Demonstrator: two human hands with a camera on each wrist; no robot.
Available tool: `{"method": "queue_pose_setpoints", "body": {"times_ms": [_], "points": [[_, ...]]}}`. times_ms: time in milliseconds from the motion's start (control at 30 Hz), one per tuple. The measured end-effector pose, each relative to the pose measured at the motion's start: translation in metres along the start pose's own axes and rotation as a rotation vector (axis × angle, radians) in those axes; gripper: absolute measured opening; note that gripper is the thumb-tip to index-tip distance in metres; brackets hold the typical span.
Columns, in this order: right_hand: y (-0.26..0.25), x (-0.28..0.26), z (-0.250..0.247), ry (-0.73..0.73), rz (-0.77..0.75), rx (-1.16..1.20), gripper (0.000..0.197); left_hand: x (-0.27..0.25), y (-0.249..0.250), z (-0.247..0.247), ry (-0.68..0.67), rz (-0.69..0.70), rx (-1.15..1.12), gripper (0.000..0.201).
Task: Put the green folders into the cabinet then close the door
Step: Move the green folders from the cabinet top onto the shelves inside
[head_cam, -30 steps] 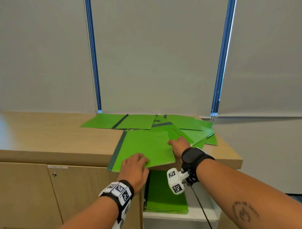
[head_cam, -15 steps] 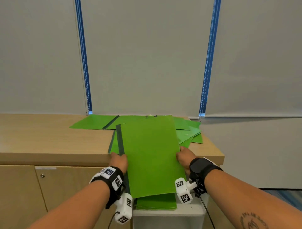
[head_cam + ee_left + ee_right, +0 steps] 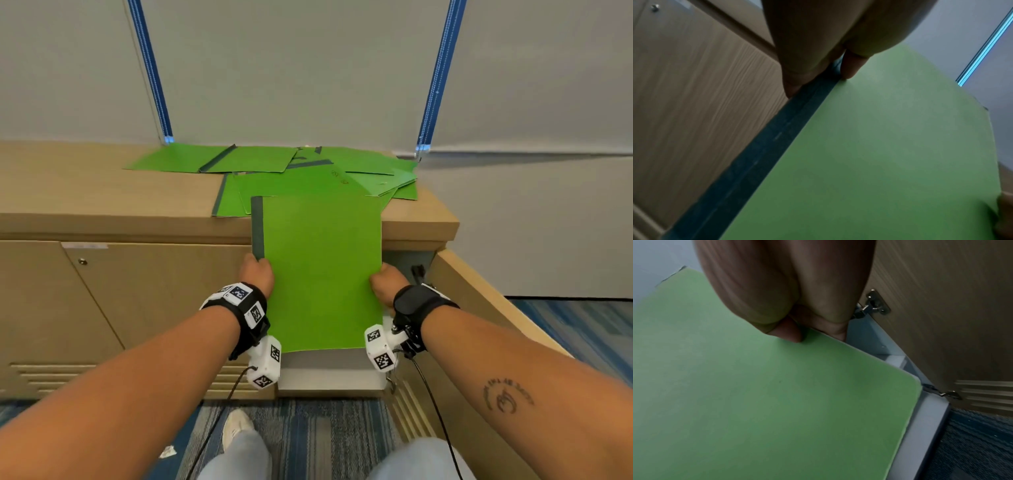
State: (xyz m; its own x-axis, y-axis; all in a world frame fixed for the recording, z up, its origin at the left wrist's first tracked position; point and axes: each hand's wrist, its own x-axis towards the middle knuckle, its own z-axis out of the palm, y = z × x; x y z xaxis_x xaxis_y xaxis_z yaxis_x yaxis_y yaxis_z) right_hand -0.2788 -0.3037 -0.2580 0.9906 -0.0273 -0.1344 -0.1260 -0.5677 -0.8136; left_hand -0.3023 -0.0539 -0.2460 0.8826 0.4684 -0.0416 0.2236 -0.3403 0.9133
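Observation:
I hold one green folder (image 3: 320, 270) with a dark spine in the air, in front of the open cabinet compartment. My left hand (image 3: 257, 274) pinches its dark spine edge (image 3: 777, 136). My right hand (image 3: 385, 282) pinches the opposite long edge (image 3: 818, 335). The folder (image 3: 756, 394) hides most of the compartment behind it. Several more green folders (image 3: 308, 171) lie scattered on the wooden cabinet top (image 3: 85, 192). The cabinet door (image 3: 486, 308) stands open to the right, its hinges (image 3: 873, 306) showing in the right wrist view.
The white cabinet shelf (image 3: 329, 373) shows just below the held folder. A shut cabinet door (image 3: 154, 301) is to the left. Blue patterned carpet (image 3: 325, 435) and my shoe (image 3: 236, 428) lie below. A grey blind (image 3: 291, 68) with blue strips hangs behind.
The folder came off the cabinet top and moved down towards me, in front of the open compartment. Both hands shifted from its top face to its side edges.

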Motion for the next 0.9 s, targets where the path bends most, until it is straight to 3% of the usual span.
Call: {"method": "queue_pose_setpoints", "body": {"times_ms": [167, 367, 467, 567, 767, 900], "points": [[0.036, -0.004, 0.021, -0.108, 0.073, -0.157, 0.029, -0.008, -0.047, 0.018, -0.015, -0.071, 0.073, 0.029], [0.082, 0.011, 0.033, -0.161, 0.158, -0.259, 0.012, 0.000, -0.087, 0.055, -0.101, -0.138, 0.136, 0.027], [0.107, 0.026, 0.035, -0.123, 0.193, -0.240, 0.015, 0.008, -0.102, 0.082, -0.143, -0.141, 0.194, 0.020], [0.133, 0.047, 0.041, -0.047, 0.246, -0.152, 0.011, 0.026, -0.107, 0.110, -0.133, -0.104, 0.239, 0.035], [0.156, 0.107, 0.056, 0.084, 0.289, 0.062, 0.026, 0.065, -0.123, 0.149, -0.230, -0.104, 0.285, 0.052], [0.152, 0.143, 0.066, 0.139, 0.294, 0.000, 0.034, 0.079, -0.145, 0.162, -0.278, -0.148, 0.298, 0.066]]}}
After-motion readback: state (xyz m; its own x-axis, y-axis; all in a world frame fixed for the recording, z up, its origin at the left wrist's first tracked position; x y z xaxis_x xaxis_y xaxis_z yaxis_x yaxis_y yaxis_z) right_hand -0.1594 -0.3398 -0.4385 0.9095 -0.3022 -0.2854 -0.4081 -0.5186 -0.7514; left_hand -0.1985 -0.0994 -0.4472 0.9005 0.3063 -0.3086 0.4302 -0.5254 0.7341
